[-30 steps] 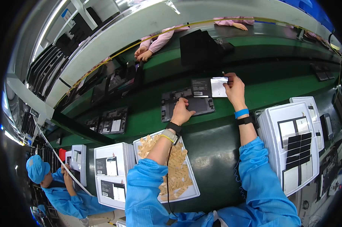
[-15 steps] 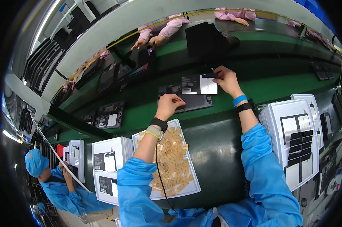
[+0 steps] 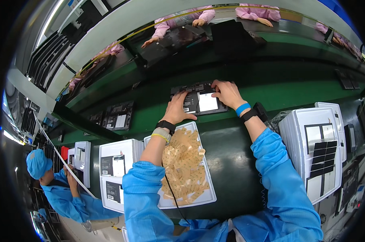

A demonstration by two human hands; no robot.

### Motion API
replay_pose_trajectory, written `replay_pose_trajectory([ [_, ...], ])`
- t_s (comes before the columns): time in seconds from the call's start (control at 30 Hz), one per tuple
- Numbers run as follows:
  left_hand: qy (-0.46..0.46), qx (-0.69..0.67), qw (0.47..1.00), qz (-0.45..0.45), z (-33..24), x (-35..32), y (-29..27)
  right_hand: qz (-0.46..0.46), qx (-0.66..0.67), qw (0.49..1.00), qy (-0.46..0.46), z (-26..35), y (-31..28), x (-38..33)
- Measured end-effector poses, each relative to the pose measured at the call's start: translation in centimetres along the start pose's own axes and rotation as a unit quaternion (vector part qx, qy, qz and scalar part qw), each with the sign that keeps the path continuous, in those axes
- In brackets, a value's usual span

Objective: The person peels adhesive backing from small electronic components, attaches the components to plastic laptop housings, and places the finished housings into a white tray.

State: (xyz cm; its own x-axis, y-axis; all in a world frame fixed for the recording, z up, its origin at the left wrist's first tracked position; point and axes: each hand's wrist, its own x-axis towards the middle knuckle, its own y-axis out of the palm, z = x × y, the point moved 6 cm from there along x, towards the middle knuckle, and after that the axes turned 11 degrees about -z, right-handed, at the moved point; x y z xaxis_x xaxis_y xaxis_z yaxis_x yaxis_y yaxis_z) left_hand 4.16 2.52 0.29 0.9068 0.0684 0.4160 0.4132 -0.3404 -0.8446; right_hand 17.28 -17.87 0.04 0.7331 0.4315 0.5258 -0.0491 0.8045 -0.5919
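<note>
A flat black-and-white battery pack point(image 3: 208, 102) lies in the open black laptop base point(image 3: 224, 108) on the green work surface. At the left end of the base is my left hand point(image 3: 176, 108), open, its thumb stretched toward the near edge and its fingers on the battery's left side. Bent around the battery's far right corner, my right hand point(image 3: 229, 95) has its thumb on the white part and its fingertips near the far edge. The fingers partly hide the battery's ends. Just nearer than the base stands a white tray point(image 3: 211, 192) of tan paper-like pieces point(image 3: 184, 161).
Stacked white trays with batteries stand at left point(image 3: 113, 149) and right point(image 3: 297, 121). Another open laptop base point(image 3: 118, 115) lies left on the green surface. A metal frame post point(image 3: 85, 126) rises there. A co-worker in blue point(image 3: 65, 197) sits left; pink-sleeved people work across the line.
The battery has gone from being held over the laptop base to lying in it. My right hand moved left and nearer; my left hand spread from a closed pose. A pink-sleeved person's hands moved apart.
</note>
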Motion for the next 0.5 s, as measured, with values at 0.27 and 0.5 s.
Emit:
replay_pose_trajectory([
  [0.27, -0.033, 0.031, 0.997, 0.057, -0.6, 0.9, 1.1, 0.063, -0.02, 0.995, -0.072, -2.3, 0.2, -0.6],
  [0.5, -0.04, 0.059, 0.995, 0.071, 0.9, 1.0, 1.0, 0.118, -0.051, 0.981, -0.149, -1.2, 1.6, -2.2],
])
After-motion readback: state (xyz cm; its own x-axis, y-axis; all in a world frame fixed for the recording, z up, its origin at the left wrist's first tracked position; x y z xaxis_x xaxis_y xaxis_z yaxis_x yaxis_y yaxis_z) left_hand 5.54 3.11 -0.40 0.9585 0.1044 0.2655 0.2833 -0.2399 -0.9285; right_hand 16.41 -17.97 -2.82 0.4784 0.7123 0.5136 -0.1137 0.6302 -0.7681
